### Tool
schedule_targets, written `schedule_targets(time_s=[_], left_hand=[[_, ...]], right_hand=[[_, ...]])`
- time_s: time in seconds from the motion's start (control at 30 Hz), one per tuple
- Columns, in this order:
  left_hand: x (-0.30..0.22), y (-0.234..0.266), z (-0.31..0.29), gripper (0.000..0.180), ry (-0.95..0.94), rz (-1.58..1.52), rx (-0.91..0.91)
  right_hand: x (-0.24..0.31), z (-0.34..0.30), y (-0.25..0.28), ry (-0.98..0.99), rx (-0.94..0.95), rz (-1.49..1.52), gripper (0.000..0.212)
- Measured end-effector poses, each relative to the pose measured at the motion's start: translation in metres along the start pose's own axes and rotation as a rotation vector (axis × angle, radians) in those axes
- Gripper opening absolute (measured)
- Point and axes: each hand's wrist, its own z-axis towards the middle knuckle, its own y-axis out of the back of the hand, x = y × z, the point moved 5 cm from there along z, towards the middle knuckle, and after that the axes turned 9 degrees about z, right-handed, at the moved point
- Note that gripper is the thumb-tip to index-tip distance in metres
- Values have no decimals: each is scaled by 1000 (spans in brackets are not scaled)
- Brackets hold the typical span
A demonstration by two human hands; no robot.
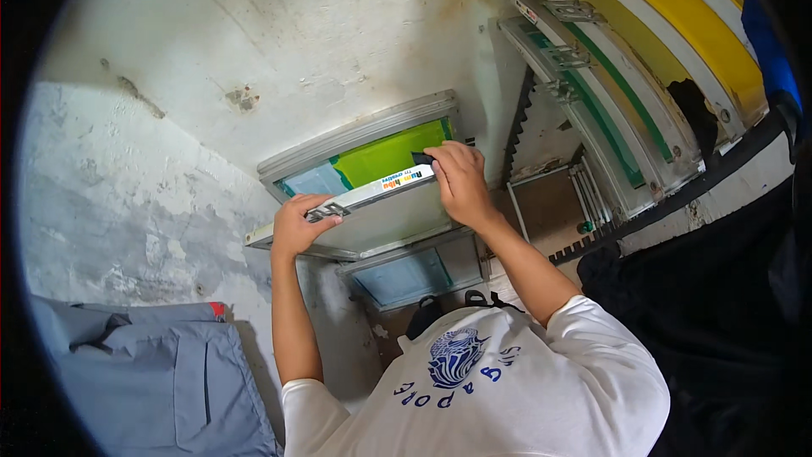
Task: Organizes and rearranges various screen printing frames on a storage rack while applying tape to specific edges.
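Both hands hold a screen-printing frame (372, 193) by its pale top bar, which carries a printed label and a metal bracket (326, 212). My left hand (298, 227) is closed over the bar by the bracket, thumb on the near side. My right hand (461, 184) grips the bar farther right, beside a small black piece (422, 158) on the edge. Just behind stands another frame (283, 167) with green and pale blue mesh, leaning against the wall. Lower down, nearer my body, a frame with blue mesh (402, 278) shows. The held frame's lower part is partly hidden.
Several screen frames (605, 97) stand in a rack at the right, with a black notched edge (668, 218) along it. Grey clothing (169, 372) hangs at the lower left. Dark cloth (702, 313) fills the lower right. The stained wall (144, 186) is close on the left.
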Motion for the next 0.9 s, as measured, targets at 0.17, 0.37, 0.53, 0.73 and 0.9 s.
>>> schedule_targets(time_s=[0.17,0.37,0.53,0.73,0.9], left_hand=[[0,-3,1,44,-40,38,2],[-2,-12,1,46,-67,15,-13],[3,-44,-16,47,11,-27,-20],[25,-30,-21,46,-13,-11,-65],[27,-22,-32,44,-60,29,-69]], right_hand=[[13,-4,-6,42,167,-242,44],[54,-21,-76,293,271,-290,61],[40,-37,-63,338,387,-237,61],[8,-20,1,53,245,-261,65],[33,-44,-27,85,220,-296,70]])
